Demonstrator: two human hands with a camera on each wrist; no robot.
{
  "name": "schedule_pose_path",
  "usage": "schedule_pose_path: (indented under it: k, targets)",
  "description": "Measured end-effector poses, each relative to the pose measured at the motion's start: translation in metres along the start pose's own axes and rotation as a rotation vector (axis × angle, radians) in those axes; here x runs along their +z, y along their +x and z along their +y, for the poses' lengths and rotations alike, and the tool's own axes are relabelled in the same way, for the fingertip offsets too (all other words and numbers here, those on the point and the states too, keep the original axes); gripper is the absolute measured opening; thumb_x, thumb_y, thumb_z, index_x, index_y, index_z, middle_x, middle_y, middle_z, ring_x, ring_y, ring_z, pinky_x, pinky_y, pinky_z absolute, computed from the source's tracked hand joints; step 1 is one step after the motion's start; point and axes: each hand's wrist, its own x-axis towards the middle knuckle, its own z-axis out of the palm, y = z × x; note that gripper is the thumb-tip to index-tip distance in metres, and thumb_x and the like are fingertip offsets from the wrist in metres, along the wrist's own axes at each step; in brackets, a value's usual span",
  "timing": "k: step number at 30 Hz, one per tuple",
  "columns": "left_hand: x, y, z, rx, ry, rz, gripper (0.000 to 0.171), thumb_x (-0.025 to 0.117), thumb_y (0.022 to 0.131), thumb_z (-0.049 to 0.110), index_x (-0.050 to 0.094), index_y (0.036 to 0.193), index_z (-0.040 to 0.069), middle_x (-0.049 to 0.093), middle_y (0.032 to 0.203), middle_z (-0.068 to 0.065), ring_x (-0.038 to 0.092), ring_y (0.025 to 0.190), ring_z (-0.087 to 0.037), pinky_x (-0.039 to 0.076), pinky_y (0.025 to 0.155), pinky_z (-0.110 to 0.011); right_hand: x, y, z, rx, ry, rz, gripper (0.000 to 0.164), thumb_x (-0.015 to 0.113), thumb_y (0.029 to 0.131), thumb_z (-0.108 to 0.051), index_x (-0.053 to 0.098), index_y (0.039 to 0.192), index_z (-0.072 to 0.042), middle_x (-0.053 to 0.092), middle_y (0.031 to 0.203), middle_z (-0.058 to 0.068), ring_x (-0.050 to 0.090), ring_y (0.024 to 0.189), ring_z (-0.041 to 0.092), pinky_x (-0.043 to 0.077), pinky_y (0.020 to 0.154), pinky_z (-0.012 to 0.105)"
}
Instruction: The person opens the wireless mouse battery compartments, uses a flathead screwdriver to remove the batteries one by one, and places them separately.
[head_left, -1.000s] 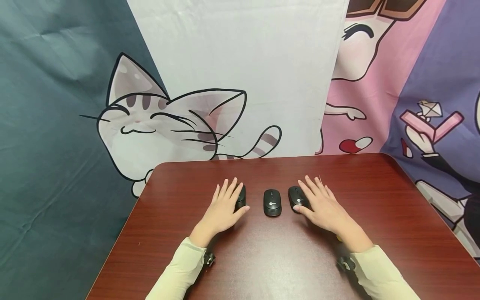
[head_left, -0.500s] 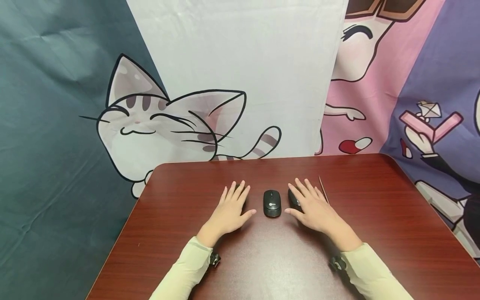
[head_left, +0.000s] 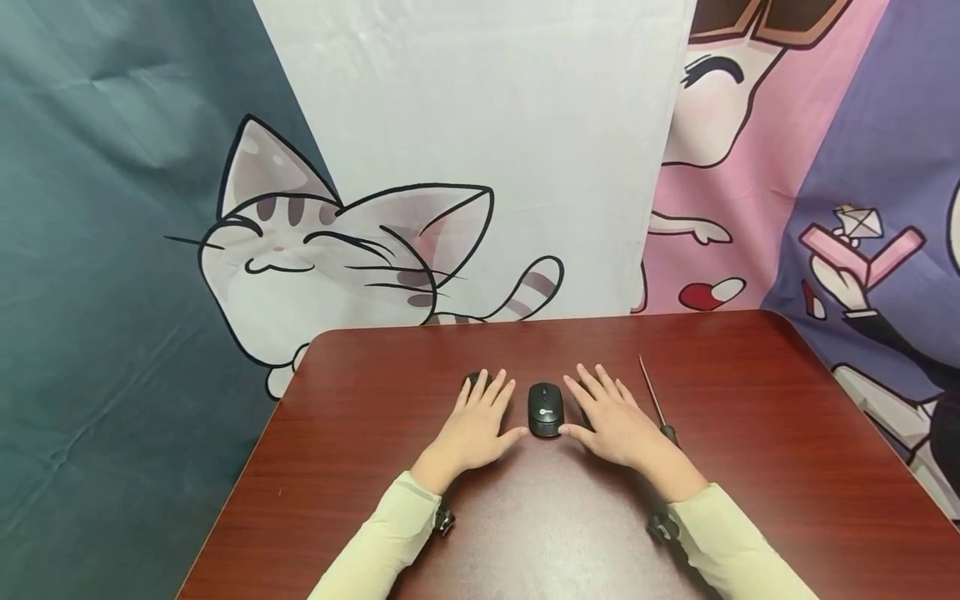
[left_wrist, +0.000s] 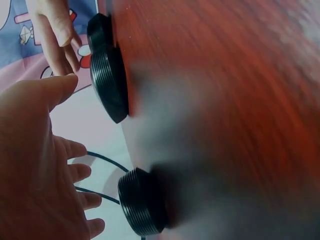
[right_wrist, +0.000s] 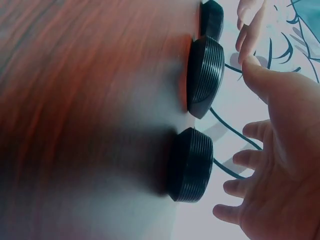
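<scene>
Room to pass lies along the tabletop (head_left: 543, 517) nearside of the middle mouse (head_left: 545, 410); the left hand (head_left: 474, 432) and right hand (head_left: 617, 423) block its flanks, a screwdriver (head_left: 656, 401) (slim-shafted) lying farther right.

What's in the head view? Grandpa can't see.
A person's spread left grip and spread right grip flank a black mouse on a reddish table. Two more mice sit mostly hidden by them; a screwdriver lies at right.

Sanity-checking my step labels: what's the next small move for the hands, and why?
I'd probably ease the left hand and right hand slightly inward, toward the middle mouse. It sits uncovered between them in the head view, and the wrist views show both hands raised above the table, holding nothing.
</scene>
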Motion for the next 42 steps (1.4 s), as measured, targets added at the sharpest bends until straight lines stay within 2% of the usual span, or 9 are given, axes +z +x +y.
schedule_pose_path:
  k: [8, 14, 24, 35, 42]
  targets:
    - [0.002, 0.006, 0.007, 0.007, 0.019, -0.019, 0.078, 0.041, 0.089, 0.063, 0.022, 0.149, 0.016, 0.017, 0.156, -0.004, 0.005, 0.143, -0.029, 0.013, 0.116, -0.054, 0.005, 0.004, -0.005, -0.002, -0.014, -0.055, 0.08, 0.056, 0.083, -0.06, 0.032, 0.146, -0.016, 0.024, 0.152, 0.012, 0.016, 0.14, 0.038, 0.022, 0.11, 0.062]
    - [0.007, 0.013, 0.008, 0.027, 0.049, -0.027, 0.077, 0.04, 0.089, 0.063, 0.024, 0.148, 0.016, 0.021, 0.154, -0.005, 0.013, 0.142, -0.031, 0.014, 0.116, -0.054, 0.008, 0.008, -0.006, -0.001, -0.027, -0.074, 0.078, 0.057, 0.084, -0.058, 0.035, 0.145, -0.015, 0.027, 0.151, 0.013, 0.018, 0.139, 0.04, 0.023, 0.109, 0.063]
    - [0.013, 0.023, 0.012, 0.046, 0.107, -0.085, 0.078, 0.038, 0.089, 0.065, 0.024, 0.148, 0.016, 0.022, 0.154, -0.003, 0.016, 0.142, -0.031, 0.014, 0.117, -0.053, 0.012, 0.014, -0.011, -0.025, -0.043, -0.099, 0.075, 0.06, 0.084, -0.054, 0.038, 0.143, -0.014, 0.031, 0.149, 0.015, 0.021, 0.138, 0.041, 0.024, 0.108, 0.064]
    - [0.014, 0.032, 0.014, 0.089, 0.047, -0.147, 0.082, 0.045, 0.087, 0.062, 0.025, 0.147, 0.01, 0.025, 0.153, -0.006, 0.017, 0.142, -0.027, 0.014, 0.119, -0.044, 0.018, 0.019, -0.013, -0.029, -0.07, -0.178, 0.082, 0.061, 0.081, -0.058, 0.037, 0.142, -0.01, 0.037, 0.146, 0.014, 0.02, 0.139, 0.039, 0.019, 0.111, 0.061]
    - [0.014, 0.037, 0.016, 0.126, 0.023, -0.163, 0.088, 0.054, 0.084, 0.059, 0.024, 0.147, 0.006, 0.028, 0.151, -0.01, 0.02, 0.141, -0.027, 0.017, 0.119, -0.038, 0.018, 0.021, -0.013, -0.075, -0.071, -0.144, 0.085, 0.068, 0.077, -0.053, 0.04, 0.14, -0.004, 0.042, 0.141, 0.017, 0.031, 0.134, 0.038, 0.022, 0.112, 0.058]
